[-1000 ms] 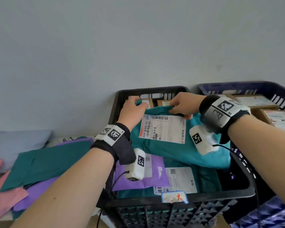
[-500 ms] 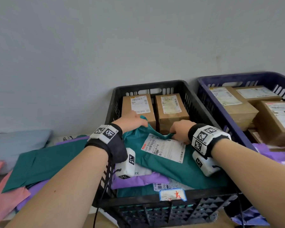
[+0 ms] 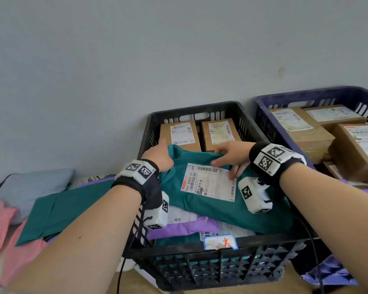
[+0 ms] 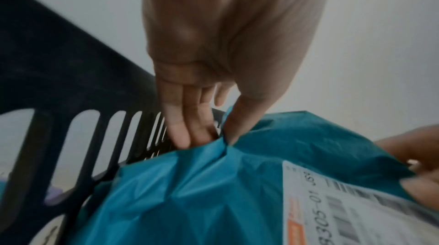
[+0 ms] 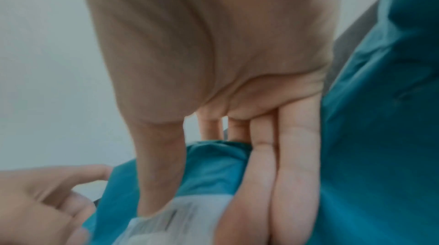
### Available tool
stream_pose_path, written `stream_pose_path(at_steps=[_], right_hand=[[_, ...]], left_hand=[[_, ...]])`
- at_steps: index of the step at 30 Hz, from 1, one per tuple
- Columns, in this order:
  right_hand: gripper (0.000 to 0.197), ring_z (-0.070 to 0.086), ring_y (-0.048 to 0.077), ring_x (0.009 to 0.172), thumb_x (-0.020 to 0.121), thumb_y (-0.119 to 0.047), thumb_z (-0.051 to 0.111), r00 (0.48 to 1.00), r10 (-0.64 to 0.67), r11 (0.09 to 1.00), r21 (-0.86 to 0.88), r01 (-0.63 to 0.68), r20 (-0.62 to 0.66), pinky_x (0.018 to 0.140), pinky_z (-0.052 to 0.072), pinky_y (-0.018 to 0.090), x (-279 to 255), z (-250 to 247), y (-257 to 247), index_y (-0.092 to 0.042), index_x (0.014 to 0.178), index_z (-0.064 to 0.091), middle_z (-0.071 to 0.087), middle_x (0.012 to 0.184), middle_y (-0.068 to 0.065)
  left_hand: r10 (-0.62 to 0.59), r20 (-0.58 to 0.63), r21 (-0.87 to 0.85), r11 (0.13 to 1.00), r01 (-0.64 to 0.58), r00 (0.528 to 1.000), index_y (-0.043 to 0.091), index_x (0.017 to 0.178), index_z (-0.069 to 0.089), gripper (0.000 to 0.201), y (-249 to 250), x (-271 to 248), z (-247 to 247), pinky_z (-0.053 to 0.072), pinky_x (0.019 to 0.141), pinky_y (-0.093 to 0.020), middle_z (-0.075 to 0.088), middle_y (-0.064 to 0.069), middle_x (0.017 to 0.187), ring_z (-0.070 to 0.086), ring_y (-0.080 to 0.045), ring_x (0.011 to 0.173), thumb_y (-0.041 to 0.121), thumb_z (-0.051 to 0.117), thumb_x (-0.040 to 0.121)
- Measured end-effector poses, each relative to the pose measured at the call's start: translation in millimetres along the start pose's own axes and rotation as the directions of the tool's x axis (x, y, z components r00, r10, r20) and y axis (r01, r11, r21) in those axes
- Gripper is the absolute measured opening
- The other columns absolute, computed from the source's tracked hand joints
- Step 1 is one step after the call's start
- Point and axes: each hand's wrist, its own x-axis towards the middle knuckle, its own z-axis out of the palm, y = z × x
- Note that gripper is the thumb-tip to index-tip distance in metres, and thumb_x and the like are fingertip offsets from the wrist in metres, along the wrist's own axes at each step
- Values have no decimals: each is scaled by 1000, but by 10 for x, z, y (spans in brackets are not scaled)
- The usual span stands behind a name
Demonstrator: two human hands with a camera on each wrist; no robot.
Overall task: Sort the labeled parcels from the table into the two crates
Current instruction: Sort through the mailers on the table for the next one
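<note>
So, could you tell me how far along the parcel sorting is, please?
Done: boxes sit in the black crate and blue crate. In hand: the left hand and right hand rest on the teal mailer. Left: mailers on the table.

teal mailer bag (image 3: 217, 200), white shipping label (image 3: 208, 182) under right hand (image 3: 232, 155) fingertips: "964 B305-01", "JS9", barcode | left-wrist view of same label (image 4: 356, 211): "8305-01" | white label on purple mailer (image 3: 180, 218) beneath left hand's (image 3: 159, 155) wristband: "淘宝" | blue-edged tag (image 3: 220, 242) on black crate rim (image 3: 263, 240): red handwriting, unreadable | box labels beyond both hands: too small
</note>
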Motion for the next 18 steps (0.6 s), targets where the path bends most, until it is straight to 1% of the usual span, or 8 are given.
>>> stream_pose_path(at_steps=[4,7,9,11,13,15,16,18], right_hand=[[34,66,20,65,84,-18,73,999,-39,987,-157,41,17,72,59,35,-62,-48,-21,-13,115,60,73,90,12],[26,67,16,60,84,-17,73,999,-40,975,-219,44,25,70,60,31,-110,-140,-70,-11,108,64,73,83,9],[21,67,16,61,84,-17,74,997,-36,970,-238,50,63,66,60,28,-171,-240,-126,-12,102,65,73,82,8],[26,68,17,66,83,-20,75,995,-22,953,-300,50,96,71,60,29,-213,-323,-191,-9,104,66,74,91,12],[35,68,16,70,83,-22,75,987,24,918,-395,42,162,76,58,30,-258,-302,-276,-7,113,65,74,99,13],[36,67,11,68,84,-22,73,970,60,866,-496,68,236,72,57,26,-272,-127,-344,-8,116,64,73,94,6],[35,64,9,63,84,-23,74,964,74,833,-548,81,256,69,56,24,-256,19,-367,-8,114,65,71,84,1],[36,60,10,59,81,-24,76,957,87,782,-614,107,278,71,55,28,-168,358,-352,-5,111,68,65,70,-4]], left_hand=[[-66,-38,-217,975,57,997,13,134,30,52,24,-30,-60,61,69,-42,65,-12,85,71,-27,73,10,48,86],[-95,-159,-287,957,46,983,5,126,39,44,70,-55,-227,59,64,-37,62,-13,85,64,-26,66,14,45,83],[-117,-198,-307,950,51,973,5,99,49,22,99,-114,-361,55,63,-36,57,-12,77,57,-26,63,10,43,78],[-165,-67,-283,949,139,984,5,83,45,7,101,-208,-441,45,59,-33,45,-10,66,46,-21,52,2,41,79],[-207,143,-128,966,225,968,0,94,47,12,77,-303,-417,46,57,-31,47,-13,67,52,-24,51,-2,44,83],[-211,231,113,975,189,950,-4,109,48,29,34,-338,-333,53,69,-35,58,-18,80,68,-30,77,1,56,82],[-180,197,225,965,134,964,-2,118,46,43,11,-341,-275,52,73,-35,61,-17,92,68,-31,91,5,63,79],[-50,16,376,926,40,999,9,127,43,55,8,-343,-218,50,73,-34,59,-11,110,62,-28,100,14,68,78]])
